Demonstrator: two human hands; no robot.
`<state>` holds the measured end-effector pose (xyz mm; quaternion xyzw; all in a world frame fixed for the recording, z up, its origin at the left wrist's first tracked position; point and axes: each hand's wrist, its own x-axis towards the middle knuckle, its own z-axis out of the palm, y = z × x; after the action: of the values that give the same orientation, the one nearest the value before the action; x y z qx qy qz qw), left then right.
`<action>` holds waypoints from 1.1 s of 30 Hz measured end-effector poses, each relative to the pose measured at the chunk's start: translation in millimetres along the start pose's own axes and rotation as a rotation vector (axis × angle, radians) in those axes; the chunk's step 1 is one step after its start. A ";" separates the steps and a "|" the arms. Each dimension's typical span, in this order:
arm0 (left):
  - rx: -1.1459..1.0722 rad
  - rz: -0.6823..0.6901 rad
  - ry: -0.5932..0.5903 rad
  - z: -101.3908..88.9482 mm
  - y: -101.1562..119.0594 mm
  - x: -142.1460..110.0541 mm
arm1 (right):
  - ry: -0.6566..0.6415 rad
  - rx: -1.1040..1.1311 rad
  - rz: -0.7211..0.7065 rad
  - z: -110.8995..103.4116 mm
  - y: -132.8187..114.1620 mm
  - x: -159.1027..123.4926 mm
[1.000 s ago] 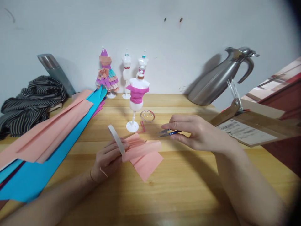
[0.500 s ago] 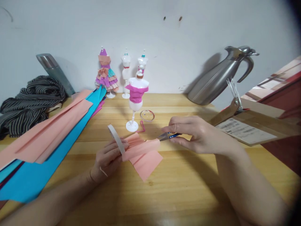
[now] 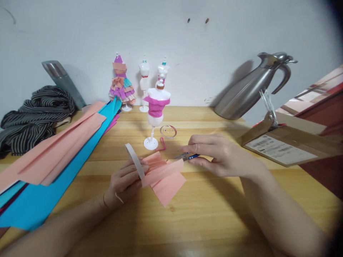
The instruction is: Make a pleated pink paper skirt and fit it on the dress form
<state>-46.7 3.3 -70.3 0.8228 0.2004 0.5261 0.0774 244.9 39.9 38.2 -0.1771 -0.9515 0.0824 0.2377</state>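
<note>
My left hand [image 3: 125,184] is closed on a piece of peach crepe paper [image 3: 168,187], folded in layers, and on a narrow roll of white tape [image 3: 134,160] standing on edge. Between the thumb and fingers of my right hand [image 3: 214,155] is a pair of small blue-handled thread snips [image 3: 192,156]. Their blades reach the upper right edge of the paper, the lower one partly hidden behind it. Just beyond the paper stands a white mini dress form [image 3: 151,142] wearing a magenta paper top [image 3: 157,107]. A pink strip [image 3: 162,143] lies beside its base.
Long peach and blue crepe sheets [image 3: 72,171] cover the left side, near a striped cloth [image 3: 40,117]. Several dress forms stand behind, one in a ruffled dress [image 3: 122,85]. A small clear dish [image 3: 168,131], a steel jug [image 3: 245,89] and a cardboard box [image 3: 292,142] are on the right.
My right hand has moved left with the snips, bringing the blades from beside the paper to its edge. The paper and tape in my left hand have shifted slightly right.
</note>
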 end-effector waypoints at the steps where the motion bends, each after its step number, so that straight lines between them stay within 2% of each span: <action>1: 0.002 0.008 -0.001 -0.3 0.6 1.2 | 0.000 0.004 0.002 0.0 0.3 0.0; 19: 0.006 0.020 -0.019 -1.6 1.8 4.2 | 0.000 0.125 -0.022 3.2 3.7 -1.0; 33: -0.007 0.025 -0.007 -0.6 1.7 3.0 | 0.011 0.104 -0.047 1.3 2.0 1.5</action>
<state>-45.7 2.9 -66.9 0.8269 0.1879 0.5248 0.0746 243.6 42.2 37.2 -0.1425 -0.9485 0.1250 0.2537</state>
